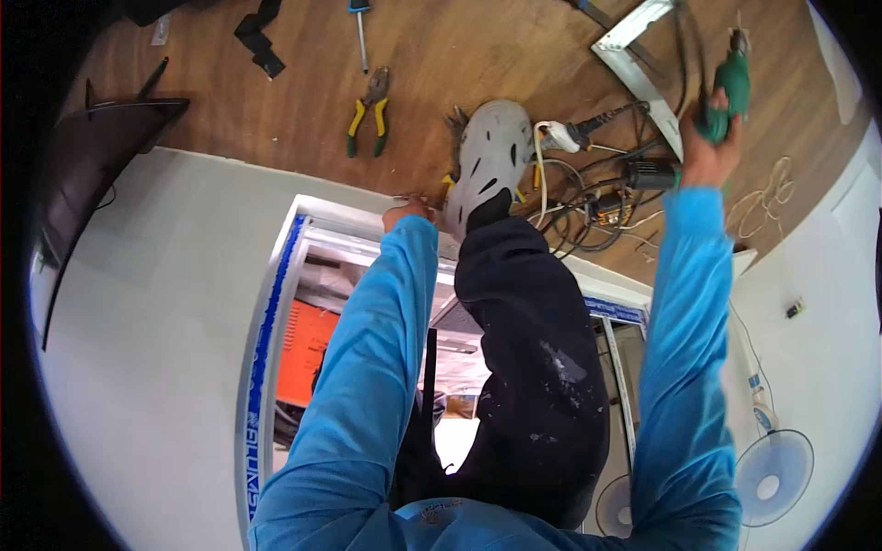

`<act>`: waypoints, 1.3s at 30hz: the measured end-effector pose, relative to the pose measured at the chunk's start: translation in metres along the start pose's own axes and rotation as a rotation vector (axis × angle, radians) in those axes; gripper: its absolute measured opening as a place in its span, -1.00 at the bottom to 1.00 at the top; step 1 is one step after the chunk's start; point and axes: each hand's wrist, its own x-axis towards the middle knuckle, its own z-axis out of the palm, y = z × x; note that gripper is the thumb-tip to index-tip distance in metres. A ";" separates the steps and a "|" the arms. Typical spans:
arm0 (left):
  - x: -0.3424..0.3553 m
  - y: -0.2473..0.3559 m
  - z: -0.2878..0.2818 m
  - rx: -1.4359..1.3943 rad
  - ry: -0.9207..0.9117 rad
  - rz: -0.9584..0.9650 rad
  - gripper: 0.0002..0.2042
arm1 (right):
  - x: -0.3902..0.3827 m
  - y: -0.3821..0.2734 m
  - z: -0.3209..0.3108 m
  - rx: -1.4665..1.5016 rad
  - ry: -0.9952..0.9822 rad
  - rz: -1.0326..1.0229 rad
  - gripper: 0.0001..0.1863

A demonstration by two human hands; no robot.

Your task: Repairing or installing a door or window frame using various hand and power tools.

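Item: green power drill [732,87], slightly blurred, at the upper right over the wood-toned floor [432,55]; narrow front end toward the upper edge, away from the body. Whether it touches the floor cannot be told.

Right hand [712,156]: fingers wrapped around the drill's handle, arm outstretched.

Left hand [411,212]: low at the pale sill, just beside a grey shoe [496,151]; fingers partly hidden, so whether they grasp anything cannot be told.

Handling, as judged: a firm grip on the handle, fingers clear of the front end; the dark cables freed of snags before the drill is drawn in; the left hand as a steady brace, since the reach is long.

Beside the drill: pale metal angle piece [636,23]; ribbed dark tool body [652,174]; tangle of dark cables [588,241]; thin pale cord [767,195], loosely coiled.

Farther left, on the floor: pliers [378,115], yellow-and-green handles, spread; screwdriver [362,41], blue handle.

Below: frame edged in blue film [273,321]. Lower right: round fan [774,477].
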 end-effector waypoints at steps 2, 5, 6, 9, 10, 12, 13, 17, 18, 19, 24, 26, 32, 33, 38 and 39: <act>-0.002 -0.005 0.006 0.137 0.039 0.055 -0.69 | -0.063 -0.021 -0.019 -0.167 -0.120 -0.085 -0.64; 0.053 0.011 -0.022 -0.066 -0.009 0.134 -0.68 | -0.149 -0.015 -0.026 -0.076 -0.348 -0.123 -0.53; 0.068 0.019 -0.041 0.765 0.041 0.576 -0.67 | -0.175 -0.014 -0.020 0.016 -0.417 -0.128 -0.49; -0.010 -0.016 -0.015 0.843 -0.062 0.778 -0.65 | -0.261 -0.059 0.002 -0.130 -0.512 -0.275 -0.40; -0.052 -0.021 -0.013 0.093 -0.173 0.477 -0.64 | -0.285 -0.081 0.018 -0.220 -0.559 -0.275 -0.41; -0.020 -0.002 -0.113 0.399 -0.037 1.159 -0.65 | -0.300 -0.068 0.046 -0.197 -0.561 -0.195 -0.41; -0.053 -0.018 -0.121 0.476 -0.133 1.073 -0.64 | -0.319 -0.086 0.051 -0.362 -0.477 -0.200 -0.41; -0.228 -0.078 -0.211 0.500 -0.489 0.920 -0.72 | -0.426 -0.093 0.063 -0.469 -0.207 -0.450 -0.44; -0.268 -0.091 -0.252 0.444 -0.551 0.867 -0.76 | -0.466 -0.071 0.071 -0.542 -0.146 -0.575 -0.41; -0.283 -0.104 -0.296 0.435 -0.612 0.899 -0.81 | -0.507 -0.047 0.084 -0.489 -0.189 -0.576 -0.41; -0.358 -0.154 -0.480 0.526 -0.709 1.051 -0.43 | -0.693 -0.016 0.104 -0.968 -0.199 -0.763 -0.40; -0.358 -0.156 -0.537 0.543 -0.728 1.144 -0.47 | -0.764 -0.032 0.128 -0.971 -0.231 -0.686 -0.26; -0.367 -0.194 -0.634 0.346 -0.579 1.141 -0.54 | -0.898 -0.065 0.199 -1.058 -0.420 -0.977 -0.35; -0.374 -0.204 -0.642 0.251 -0.575 1.099 -0.53 | -0.911 -0.063 0.208 -1.040 -0.446 -0.991 -0.33; -0.438 -0.235 -0.643 -0.122 -0.481 1.497 -0.58 | -0.982 -0.055 0.224 -0.987 -0.529 -0.924 -0.30; -0.465 -0.236 -0.653 -0.229 -0.359 1.607 -0.61 | -0.986 -0.052 0.223 -0.993 -0.591 -0.904 -0.30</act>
